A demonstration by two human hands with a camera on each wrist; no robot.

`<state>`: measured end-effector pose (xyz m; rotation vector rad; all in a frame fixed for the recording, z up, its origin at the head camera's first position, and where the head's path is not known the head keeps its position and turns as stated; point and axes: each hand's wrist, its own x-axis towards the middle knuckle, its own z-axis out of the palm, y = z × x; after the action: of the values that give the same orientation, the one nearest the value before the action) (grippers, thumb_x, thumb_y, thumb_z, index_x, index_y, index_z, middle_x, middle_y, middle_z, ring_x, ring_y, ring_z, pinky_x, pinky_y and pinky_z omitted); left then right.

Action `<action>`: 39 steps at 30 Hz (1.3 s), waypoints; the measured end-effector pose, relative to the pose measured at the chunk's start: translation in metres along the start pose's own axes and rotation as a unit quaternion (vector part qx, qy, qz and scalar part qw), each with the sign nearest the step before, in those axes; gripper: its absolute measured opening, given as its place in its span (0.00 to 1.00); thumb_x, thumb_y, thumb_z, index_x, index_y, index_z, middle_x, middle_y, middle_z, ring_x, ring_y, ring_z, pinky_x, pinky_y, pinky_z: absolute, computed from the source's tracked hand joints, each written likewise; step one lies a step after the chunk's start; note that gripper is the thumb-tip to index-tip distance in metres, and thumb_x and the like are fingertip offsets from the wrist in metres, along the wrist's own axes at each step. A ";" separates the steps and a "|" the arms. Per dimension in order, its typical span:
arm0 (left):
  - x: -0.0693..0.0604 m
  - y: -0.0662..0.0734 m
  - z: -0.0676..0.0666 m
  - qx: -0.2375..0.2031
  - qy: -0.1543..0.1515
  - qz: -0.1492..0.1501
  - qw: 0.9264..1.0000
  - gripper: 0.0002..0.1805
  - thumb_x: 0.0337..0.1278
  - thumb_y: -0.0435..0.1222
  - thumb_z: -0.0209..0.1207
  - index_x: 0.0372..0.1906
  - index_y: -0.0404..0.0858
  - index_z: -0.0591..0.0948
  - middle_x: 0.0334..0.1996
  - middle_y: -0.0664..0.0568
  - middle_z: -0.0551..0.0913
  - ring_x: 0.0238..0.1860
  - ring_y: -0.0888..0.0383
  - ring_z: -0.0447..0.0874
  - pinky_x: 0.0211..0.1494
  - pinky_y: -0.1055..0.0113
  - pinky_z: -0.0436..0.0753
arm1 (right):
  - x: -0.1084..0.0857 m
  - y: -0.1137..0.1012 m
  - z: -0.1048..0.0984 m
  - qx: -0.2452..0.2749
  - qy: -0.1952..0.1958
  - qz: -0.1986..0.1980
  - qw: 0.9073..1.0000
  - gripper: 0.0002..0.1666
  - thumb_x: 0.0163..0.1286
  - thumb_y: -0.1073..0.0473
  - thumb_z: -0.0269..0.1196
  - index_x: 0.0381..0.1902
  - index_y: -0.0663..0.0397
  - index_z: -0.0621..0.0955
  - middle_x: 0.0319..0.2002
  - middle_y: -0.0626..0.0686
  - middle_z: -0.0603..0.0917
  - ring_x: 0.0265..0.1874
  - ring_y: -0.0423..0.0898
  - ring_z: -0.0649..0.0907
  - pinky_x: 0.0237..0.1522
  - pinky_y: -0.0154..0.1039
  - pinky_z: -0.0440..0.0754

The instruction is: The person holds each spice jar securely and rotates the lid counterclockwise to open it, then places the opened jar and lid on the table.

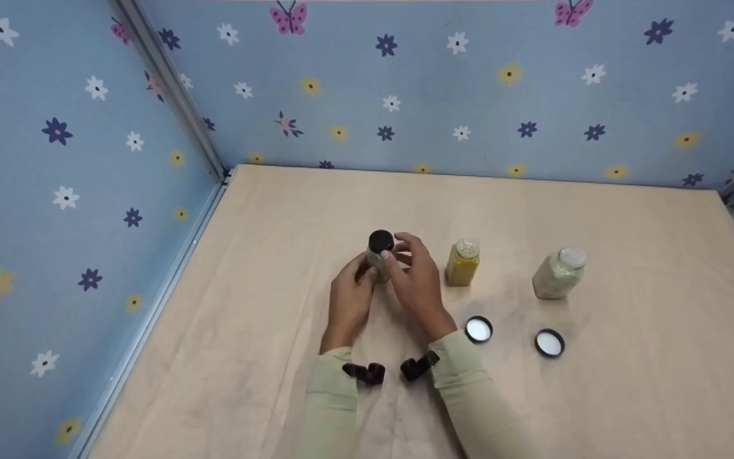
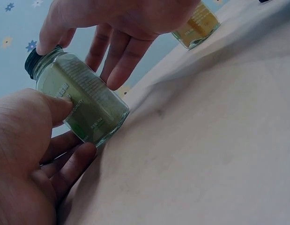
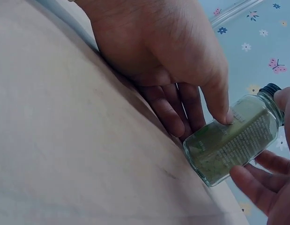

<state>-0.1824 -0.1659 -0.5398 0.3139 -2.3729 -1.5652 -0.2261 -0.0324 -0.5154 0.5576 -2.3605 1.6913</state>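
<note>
A glass spice jar point(image 1: 376, 258) with a black cap point(image 1: 381, 241) and green contents stands between both hands. My left hand point(image 1: 351, 294) grips its body, thumb point(image 2: 60, 108) on the printed side and fingers round the far side. My right hand point(image 1: 415, 274) comes in from the right. Its thumb rests at the cap's edge in the left wrist view, while its bent fingers spread along the jar's other side. In the right wrist view, the jar point(image 3: 234, 140) looks tilted, with the left hand point(image 3: 163, 51) above and the right hand point(image 3: 280, 187) at the edge.
Right of the hands stands a yellow-filled jar point(image 1: 462, 264) with a perforated top. Farther right is a pale green jar point(image 1: 558, 274), also perforated on top. Two black caps, the nearer-left one point(image 1: 479, 329) and another point(image 1: 550, 343), lie with white insides upward on the cloth-covered table point(image 1: 246, 306).
</note>
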 end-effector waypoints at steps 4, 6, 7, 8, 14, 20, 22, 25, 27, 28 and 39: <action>0.000 0.000 0.000 -0.001 0.002 -0.001 1.000 0.23 0.73 0.40 0.56 0.69 0.44 0.75 0.62 0.51 0.79 0.64 0.58 0.75 0.66 0.62 0.74 | 0.000 0.000 0.000 -0.003 0.007 -0.011 1.000 0.22 0.75 0.49 0.61 0.63 0.48 0.77 0.49 0.53 0.80 0.49 0.49 0.86 0.44 0.41 0.86; 0.000 0.000 0.000 0.000 0.002 0.000 1.000 0.23 0.74 0.40 0.56 0.69 0.44 0.75 0.62 0.52 0.79 0.64 0.59 0.75 0.65 0.62 0.74 | -0.001 0.000 0.000 -0.005 0.004 -0.013 1.000 0.21 0.76 0.49 0.59 0.63 0.46 0.77 0.49 0.53 0.79 0.49 0.49 0.85 0.44 0.40 0.85; -0.001 0.000 0.000 0.001 0.000 -0.002 1.000 0.23 0.74 0.40 0.56 0.69 0.44 0.75 0.62 0.52 0.79 0.64 0.59 0.75 0.65 0.62 0.75 | -0.002 0.000 0.000 -0.002 0.003 -0.013 1.000 0.21 0.76 0.50 0.59 0.63 0.46 0.77 0.48 0.53 0.79 0.49 0.49 0.85 0.44 0.41 0.85; -0.002 0.000 0.000 0.000 -0.001 -0.002 1.000 0.23 0.74 0.40 0.56 0.69 0.44 0.75 0.62 0.52 0.79 0.64 0.59 0.75 0.64 0.62 0.75 | -0.003 0.000 0.000 -0.002 0.001 -0.013 1.000 0.21 0.76 0.50 0.59 0.63 0.46 0.77 0.48 0.53 0.79 0.49 0.49 0.85 0.44 0.41 0.85; -0.004 -0.001 0.001 -0.010 -0.008 -0.002 1.000 0.22 0.74 0.39 0.55 0.69 0.44 0.75 0.62 0.51 0.79 0.63 0.59 0.76 0.63 0.63 0.77 | -0.004 0.002 0.000 0.002 0.001 -0.015 1.000 0.24 0.73 0.53 0.62 0.65 0.49 0.77 0.47 0.54 0.79 0.48 0.51 0.85 0.43 0.40 0.86; -0.003 0.000 0.001 -0.013 -0.005 -0.006 1.000 0.22 0.74 0.39 0.55 0.69 0.44 0.75 0.62 0.52 0.79 0.63 0.59 0.75 0.64 0.63 0.76 | -0.003 0.003 0.000 0.005 -0.003 -0.015 1.000 0.28 0.72 0.50 0.64 0.67 0.52 0.77 0.47 0.59 0.80 0.48 0.55 0.85 0.42 0.42 0.86; -0.003 0.000 0.001 -0.015 -0.004 -0.006 1.000 0.22 0.74 0.39 0.55 0.69 0.44 0.75 0.62 0.53 0.79 0.63 0.60 0.75 0.64 0.63 0.75 | -0.003 0.003 -0.001 0.004 -0.008 -0.010 1.000 0.29 0.73 0.49 0.64 0.67 0.52 0.77 0.48 0.58 0.80 0.49 0.54 0.85 0.43 0.43 0.86; -0.005 -0.002 0.003 -0.017 -0.006 -0.008 1.000 0.22 0.74 0.39 0.56 0.68 0.44 0.76 0.62 0.53 0.79 0.64 0.60 0.75 0.65 0.63 0.74 | -0.005 0.004 -0.003 0.001 -0.014 0.004 1.000 0.27 0.73 0.50 0.64 0.67 0.51 0.77 0.47 0.56 0.80 0.49 0.51 0.85 0.44 0.43 0.86; -0.007 -0.003 0.003 -0.018 -0.007 -0.009 1.000 0.22 0.73 0.38 0.56 0.68 0.44 0.76 0.62 0.53 0.79 0.64 0.60 0.75 0.65 0.63 0.74 | -0.006 0.005 -0.003 0.001 -0.018 0.013 1.000 0.27 0.73 0.51 0.63 0.67 0.50 0.77 0.46 0.56 0.80 0.49 0.50 0.84 0.45 0.44 0.85; -0.008 -0.003 0.003 -0.018 -0.008 -0.011 1.000 0.22 0.73 0.38 0.56 0.68 0.44 0.76 0.62 0.53 0.79 0.64 0.60 0.75 0.65 0.63 0.74 | -0.007 0.005 -0.003 0.001 -0.021 0.015 1.000 0.27 0.74 0.51 0.63 0.67 0.50 0.77 0.46 0.56 0.79 0.49 0.50 0.84 0.46 0.44 0.85; -0.003 0.000 0.000 -0.014 -0.007 0.000 1.000 0.22 0.74 0.40 0.55 0.69 0.42 0.75 0.63 0.51 0.79 0.64 0.58 0.75 0.64 0.63 0.75 | -0.002 0.001 -0.001 -0.014 -0.035 0.026 0.999 0.29 0.77 0.51 0.58 0.73 0.50 0.71 0.47 0.54 0.77 0.51 0.47 0.81 0.50 0.42 0.84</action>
<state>-0.1799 -0.1648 -0.5407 0.2984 -2.3596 -1.6035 -0.2250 -0.0306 -0.5165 0.5639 -2.4635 1.6833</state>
